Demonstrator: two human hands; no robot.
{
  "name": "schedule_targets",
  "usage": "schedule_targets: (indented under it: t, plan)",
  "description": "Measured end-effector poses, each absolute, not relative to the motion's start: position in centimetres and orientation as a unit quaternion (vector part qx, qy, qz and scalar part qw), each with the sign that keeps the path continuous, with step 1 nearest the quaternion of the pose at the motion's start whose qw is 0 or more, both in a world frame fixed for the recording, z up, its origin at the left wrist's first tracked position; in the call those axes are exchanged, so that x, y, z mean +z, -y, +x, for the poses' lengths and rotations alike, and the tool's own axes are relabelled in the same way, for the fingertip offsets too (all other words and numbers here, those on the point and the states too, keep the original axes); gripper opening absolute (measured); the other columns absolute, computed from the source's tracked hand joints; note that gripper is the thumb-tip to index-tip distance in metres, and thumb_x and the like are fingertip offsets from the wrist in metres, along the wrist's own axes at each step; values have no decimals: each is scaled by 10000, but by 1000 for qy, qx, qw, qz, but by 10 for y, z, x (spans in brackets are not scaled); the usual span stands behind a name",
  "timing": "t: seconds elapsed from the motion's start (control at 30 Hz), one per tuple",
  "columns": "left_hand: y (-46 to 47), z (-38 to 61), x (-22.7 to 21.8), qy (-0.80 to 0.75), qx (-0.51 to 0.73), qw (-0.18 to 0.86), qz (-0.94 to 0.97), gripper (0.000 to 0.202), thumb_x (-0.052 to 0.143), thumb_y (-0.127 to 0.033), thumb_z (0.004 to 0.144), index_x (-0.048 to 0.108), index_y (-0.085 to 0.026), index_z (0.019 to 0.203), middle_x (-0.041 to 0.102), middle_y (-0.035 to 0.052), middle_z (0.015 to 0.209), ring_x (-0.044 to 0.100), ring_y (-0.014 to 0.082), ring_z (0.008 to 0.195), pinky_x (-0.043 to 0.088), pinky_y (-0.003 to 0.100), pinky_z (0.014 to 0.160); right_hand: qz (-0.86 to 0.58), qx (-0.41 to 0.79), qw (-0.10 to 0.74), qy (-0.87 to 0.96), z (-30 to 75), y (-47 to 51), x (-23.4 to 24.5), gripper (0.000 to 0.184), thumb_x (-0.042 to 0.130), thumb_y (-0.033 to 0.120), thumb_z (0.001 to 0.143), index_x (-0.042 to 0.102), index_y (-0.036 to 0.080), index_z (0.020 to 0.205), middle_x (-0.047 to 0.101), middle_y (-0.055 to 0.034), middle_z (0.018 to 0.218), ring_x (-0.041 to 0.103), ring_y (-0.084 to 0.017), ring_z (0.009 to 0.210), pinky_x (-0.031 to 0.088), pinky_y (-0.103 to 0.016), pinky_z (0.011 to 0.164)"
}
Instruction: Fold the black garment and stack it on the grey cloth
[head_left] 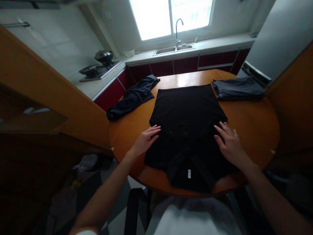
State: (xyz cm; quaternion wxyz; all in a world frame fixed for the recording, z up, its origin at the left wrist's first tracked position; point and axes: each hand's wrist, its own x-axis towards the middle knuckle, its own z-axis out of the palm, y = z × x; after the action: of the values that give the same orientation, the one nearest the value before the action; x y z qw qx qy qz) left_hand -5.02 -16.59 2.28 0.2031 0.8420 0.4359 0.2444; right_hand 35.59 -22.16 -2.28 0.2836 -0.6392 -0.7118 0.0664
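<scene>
A black collared shirt point(184, 107) lies spread flat on the round wooden table point(251, 124), its collar with a white label towards me and its hem towards the window. My left hand point(146, 138) rests at the shirt's left edge, fingers stretched out over the cloth. On the opposite edge lies my right hand point(227, 140), its fingers spread and touching the fabric near the sleeve. Neither hand grips anything.
Dark blue clothing point(137, 94) lies crumpled at the table's left rim. Folded grey-blue cloth point(238, 88) sits at the far right. Beyond are a counter with a sink point(166, 51), a stove with pans point(104, 56) and a fridge point(281, 39).
</scene>
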Motion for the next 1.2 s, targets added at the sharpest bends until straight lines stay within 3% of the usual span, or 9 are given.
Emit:
schedule_targets:
  t: [0.23,0.33,0.43,0.53,0.63,0.77,0.97,1.1,1.2]
  plan:
    - [183,-40,-4,-470,52,86,877,557,401,-470,1034,310,-304,1559,211,33,1656,123,249,1535,169,538,1225,-662,53,217,716,347,225,-52,578,383,475,991,470,169,1474,349,-163,1593,267,-330,1490,227,-630,1169]
    - [181,-41,-8,-471,42,72,878,557,381,-479,1038,300,-309,1562,215,32,1655,128,250,1535,177,537,1222,-663,106,255,695,353,225,-47,537,356,478,1005,541,189,1418,407,-137,1566,298,-304,1481,213,-606,1189]
    - [177,-44,-12,-468,60,76,878,544,371,-466,1039,322,-303,1556,249,35,1645,158,258,1529,200,544,1214,-689,167,380,594,375,222,-33,553,265,501,1030,641,196,1299,565,-146,1437,464,-280,1387,311,-568,1161]
    - [172,-49,-16,-463,92,88,877,528,326,-442,1048,352,-267,1546,290,49,1631,193,260,1522,213,554,1208,-720,133,478,486,402,223,-17,584,283,540,1021,673,163,1239,655,-177,1310,582,-277,1269,412,-511,1106]
    - [173,-49,-14,-467,107,84,874,537,326,-466,1040,364,-276,1541,316,53,1620,221,284,1513,219,595,1195,-717,107,492,482,409,230,-6,560,340,548,1009,672,159,1238,650,-172,1320,567,-279,1286,403,-511,1117]
    - [195,-31,1,-457,86,48,884,689,486,-570,960,302,-303,1568,288,64,1628,205,347,1510,165,651,1190,-668,175,459,559,369,244,-2,483,350,489,1028,654,210,1277,586,-124,1418,459,-259,1393,337,-525,1168]
    - [236,13,12,-342,25,126,931,733,452,-522,1002,111,-287,1608,221,47,1648,166,275,1527,155,540,1235,-568,193,308,738,296,266,-9,471,352,303,1036,440,272,1498,315,-49,1620,218,-231,1513,215,-555,1220]
    - [242,19,5,-338,22,126,932,739,451,-523,1003,100,-280,1607,231,45,1646,159,276,1528,141,545,1238,-523,145,202,815,284,273,-19,521,407,258,1010,390,272,1531,275,-56,1630,224,-247,1510,215,-567,1220]
    - [244,16,5,-335,31,127,933,673,413,-462,1032,115,-276,1606,227,47,1646,163,260,1527,155,525,1241,-518,129,191,824,287,274,-23,537,442,265,1000,384,259,1534,288,-63,1626,241,-246,1505,237,-557,1218]
